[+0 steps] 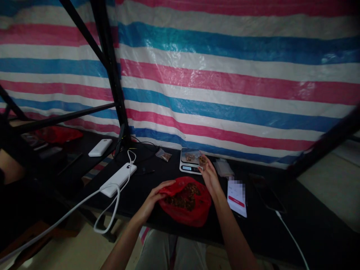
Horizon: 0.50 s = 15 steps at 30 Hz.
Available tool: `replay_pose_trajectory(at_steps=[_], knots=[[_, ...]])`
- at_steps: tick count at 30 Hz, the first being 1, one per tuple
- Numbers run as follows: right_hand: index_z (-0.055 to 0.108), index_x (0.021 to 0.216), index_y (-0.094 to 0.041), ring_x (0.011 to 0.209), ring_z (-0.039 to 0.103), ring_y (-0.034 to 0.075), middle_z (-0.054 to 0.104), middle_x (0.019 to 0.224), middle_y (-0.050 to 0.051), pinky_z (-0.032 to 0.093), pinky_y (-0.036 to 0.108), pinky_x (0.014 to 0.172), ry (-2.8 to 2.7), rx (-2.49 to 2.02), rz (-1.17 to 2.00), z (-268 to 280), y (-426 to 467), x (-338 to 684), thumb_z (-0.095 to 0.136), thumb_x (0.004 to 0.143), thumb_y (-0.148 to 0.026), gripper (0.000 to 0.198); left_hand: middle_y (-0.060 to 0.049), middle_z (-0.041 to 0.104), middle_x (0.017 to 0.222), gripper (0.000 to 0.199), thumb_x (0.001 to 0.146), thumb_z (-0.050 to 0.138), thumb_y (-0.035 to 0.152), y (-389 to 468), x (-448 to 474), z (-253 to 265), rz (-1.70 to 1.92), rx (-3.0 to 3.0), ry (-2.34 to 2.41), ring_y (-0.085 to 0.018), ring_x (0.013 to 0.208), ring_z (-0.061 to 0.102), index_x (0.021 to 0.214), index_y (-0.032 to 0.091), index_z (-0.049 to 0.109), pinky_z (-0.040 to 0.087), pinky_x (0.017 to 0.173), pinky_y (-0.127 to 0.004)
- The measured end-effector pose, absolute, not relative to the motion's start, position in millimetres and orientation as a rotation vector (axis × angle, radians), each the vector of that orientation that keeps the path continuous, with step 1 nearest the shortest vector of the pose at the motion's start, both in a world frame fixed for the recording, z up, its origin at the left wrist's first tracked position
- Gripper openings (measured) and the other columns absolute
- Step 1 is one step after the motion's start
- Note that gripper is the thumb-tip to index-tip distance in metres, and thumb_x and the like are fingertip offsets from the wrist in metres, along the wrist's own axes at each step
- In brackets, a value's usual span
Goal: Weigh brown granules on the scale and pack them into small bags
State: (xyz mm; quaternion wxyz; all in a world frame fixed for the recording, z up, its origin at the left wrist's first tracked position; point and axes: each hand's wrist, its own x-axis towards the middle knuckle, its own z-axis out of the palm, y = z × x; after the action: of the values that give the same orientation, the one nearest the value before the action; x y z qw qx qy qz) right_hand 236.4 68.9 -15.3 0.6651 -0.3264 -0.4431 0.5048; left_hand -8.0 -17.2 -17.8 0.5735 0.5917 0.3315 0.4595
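My left hand (pixel 159 193) is closed on the rim of a red plastic bag (pixel 202 210), which lies open on the black table. Inside the bag are many small brown, dried-looking pieces (pixel 187 197). Beyond it stands a white kitchen scale (pixel 184 168) with a lit display. A small clear plastic bag (pixel 191 156) with brownish bits rests over the scale's plate. My right hand (pixel 208 173) is at the scale's right edge, fingers pinched on the right end of this clear bag, where yellowish-brown bits show. The fingertips are small and dim here.
A filled small bag (pixel 163 155) lies left of the scale. Right of it are a stack of clear bags (pixel 224 167), a lit phone (pixel 236 197) and a dark phone (pixel 268 195) on a cable. A white power strip (pixel 118 180) with a looping cord lies left, beside a black frame post (pixel 115 86).
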Motion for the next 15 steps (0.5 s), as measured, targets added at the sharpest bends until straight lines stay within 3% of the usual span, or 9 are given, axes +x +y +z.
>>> replay_pose_trajectory(at_steps=[4, 7, 10, 12, 15], knots=[[0.053, 0.11, -0.029, 0.104, 0.053, 0.018, 0.053, 0.12, 0.003, 0.038, 0.043, 0.093, -0.885, -0.616, 1.138, -34, 86, 246, 0.053, 0.076, -0.043, 0.036, 0.0, 0.032, 0.138, 0.046, 0.084, 0.03, 0.036, -17, -23, -1, 1.025, 1.471, 0.797, -0.021, 0.127, 0.026, 0.128, 0.026, 0.039, 0.019, 0.106, -0.038], [0.054, 0.108, -0.029, 0.105, 0.052, 0.017, 0.055, 0.117, 0.002, 0.033, 0.043, 0.098, -0.769, -0.573, 1.093, -47, 92, 253, 0.053, 0.076, -0.044, 0.035, -0.001, 0.041, 0.132, 0.045, 0.088, 0.021, 0.04, 11, -25, 11, 1.105, 1.609, 0.948, -0.02, 0.124, 0.033, 0.122, 0.025, 0.046, 0.02, 0.105, -0.037], [0.056, 0.106, -0.028, 0.109, 0.05, 0.017, 0.057, 0.115, 0.002, 0.032, 0.043, 0.101, -0.663, -0.553, 1.081, -54, 93, 259, 0.053, 0.075, -0.044, 0.035, -0.005, 0.055, 0.116, 0.04, 0.087, 0.03, 0.04, 64, -4, 18, 1.209, 1.813, 1.074, -0.02, 0.115, 0.043, 0.109, 0.021, 0.057, 0.024, 0.103, -0.037], [0.057, 0.103, -0.028, 0.11, 0.049, 0.016, 0.058, 0.113, 0.001, 0.031, 0.042, 0.101, -0.627, -0.562, 1.093, -57, 95, 261, 0.054, 0.074, -0.044, 0.033, -0.006, 0.056, 0.115, 0.038, 0.084, 0.036, 0.04, 103, 23, 15, 1.143, 2.01, 1.009, -0.021, 0.111, 0.046, 0.108, 0.02, 0.058, 0.028, 0.1, -0.036], [0.057, 0.102, -0.03, 0.112, 0.047, 0.015, 0.057, 0.115, -0.001, 0.031, 0.041, 0.102, -0.716, -0.635, 1.109, -63, 101, 263, 0.05, 0.074, -0.05, 0.035, -0.009, 0.049, 0.123, 0.041, 0.081, 0.043, 0.041, 150, 71, 3, 1.016, 2.252, 0.959, -0.021, 0.117, 0.039, 0.113, 0.018, 0.055, 0.024, 0.101, -0.036]])
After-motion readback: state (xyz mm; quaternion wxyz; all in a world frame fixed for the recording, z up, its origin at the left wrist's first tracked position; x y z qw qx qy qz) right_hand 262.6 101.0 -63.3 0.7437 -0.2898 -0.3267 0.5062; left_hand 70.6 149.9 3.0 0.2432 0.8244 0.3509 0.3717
